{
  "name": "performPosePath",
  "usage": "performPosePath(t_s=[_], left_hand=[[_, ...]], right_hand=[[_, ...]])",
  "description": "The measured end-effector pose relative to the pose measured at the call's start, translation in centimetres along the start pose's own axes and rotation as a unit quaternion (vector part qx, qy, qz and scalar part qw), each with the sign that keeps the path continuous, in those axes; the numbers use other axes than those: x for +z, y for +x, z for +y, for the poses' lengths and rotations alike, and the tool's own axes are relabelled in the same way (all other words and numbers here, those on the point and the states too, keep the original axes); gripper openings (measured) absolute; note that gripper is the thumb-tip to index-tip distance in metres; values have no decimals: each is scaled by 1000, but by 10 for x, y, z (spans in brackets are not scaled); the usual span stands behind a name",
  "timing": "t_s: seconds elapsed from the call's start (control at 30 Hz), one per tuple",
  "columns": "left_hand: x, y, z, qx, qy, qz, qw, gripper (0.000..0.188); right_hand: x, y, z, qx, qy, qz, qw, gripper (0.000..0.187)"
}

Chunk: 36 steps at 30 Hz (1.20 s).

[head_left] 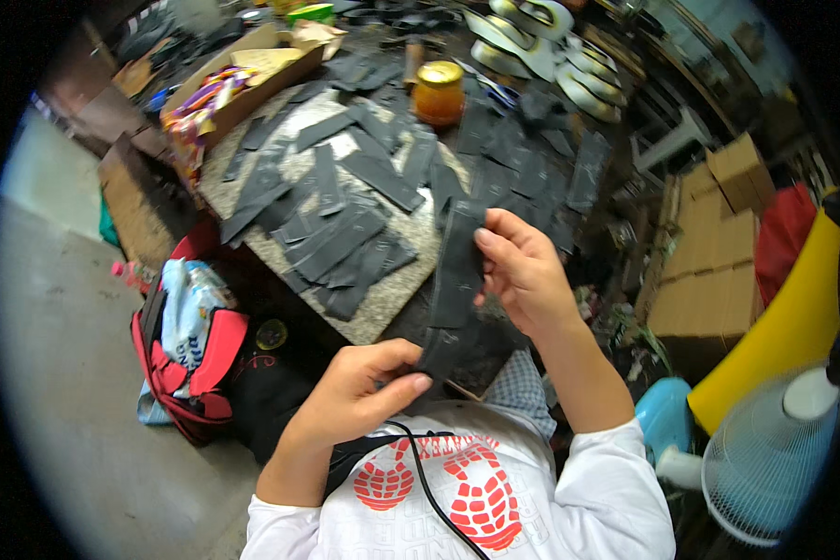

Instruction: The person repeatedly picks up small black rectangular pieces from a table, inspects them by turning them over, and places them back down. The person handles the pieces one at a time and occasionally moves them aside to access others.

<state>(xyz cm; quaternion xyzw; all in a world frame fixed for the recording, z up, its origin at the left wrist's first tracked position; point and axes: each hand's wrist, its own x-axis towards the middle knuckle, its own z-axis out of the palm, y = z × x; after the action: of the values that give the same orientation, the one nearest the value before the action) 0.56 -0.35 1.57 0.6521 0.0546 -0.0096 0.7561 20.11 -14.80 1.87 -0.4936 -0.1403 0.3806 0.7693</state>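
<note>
Between my two hands a long black strip (457,271) of flat material is stretched at a slant, with faint pale marks on its surface. My left hand (373,387) pinches its lower end between thumb and fingers. The upper end is gripped by my right hand (523,266), thumb on the near face. Beyond the strip, many similar black pieces (341,243) lie in loose overlapping heaps on a speckled stone tabletop (383,313). More dark pieces (513,173) are heaped at the table's right side.
An orange jar with a gold lid (439,91) stands at the back of the table. An open cardboard box (252,79) holds colourful packets. White curved pieces (532,47) are stacked far right. A red-black bag (191,345) sits left; cartons (709,252) and a fan (775,457) are right.
</note>
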Motion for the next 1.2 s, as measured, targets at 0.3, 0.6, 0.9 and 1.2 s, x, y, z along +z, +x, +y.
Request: performPosePath(t_s=[0.3, 0.6, 0.9, 1.2], left_hand=[[-12, 19, -20, 281, 391, 345, 806, 39], [-6, 50, -57, 377, 500, 337, 703, 43], [-10, 51, -61, 355, 497, 329, 720, 36], [-10, 54, -56, 342, 477, 336, 737, 32]], right_hand=[[36, 97, -96, -262, -145, -30, 954, 22], [62, 332, -148, -610, -420, 211, 638, 21], [69, 357, 0, -270, -712, 80, 643, 24], [46, 367, 12, -151, -751, -2, 643, 29]])
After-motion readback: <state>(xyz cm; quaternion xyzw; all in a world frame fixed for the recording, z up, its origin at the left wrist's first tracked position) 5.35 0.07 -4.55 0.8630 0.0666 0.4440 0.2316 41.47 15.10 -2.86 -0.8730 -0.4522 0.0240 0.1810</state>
